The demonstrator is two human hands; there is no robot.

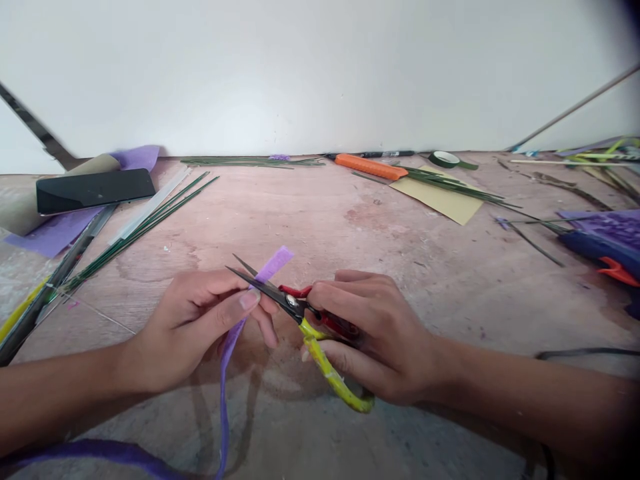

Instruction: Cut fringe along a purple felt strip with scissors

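My left hand point(200, 327) pinches a long purple paper strip point(226, 373) between thumb and fingers. Its short end sticks up past the fingertips, while the rest hangs down and curves off to the lower left. In my right hand point(373, 333) is a pair of scissors point(330, 373) with one yellow and one red handle and dark blades. The blades are slightly apart, pointing left, and lie across the strip right beside my left thumb. Whether they have cut into it, I cannot tell.
Green wires point(140, 233) and a phone point(95, 190) leaning on a cardboard roll lie at left. Toward the back wall are an orange cutter point(370, 167), yellow paper point(440, 199) and a tape roll point(445, 159). A blue glue gun point(595, 248) lies at right.
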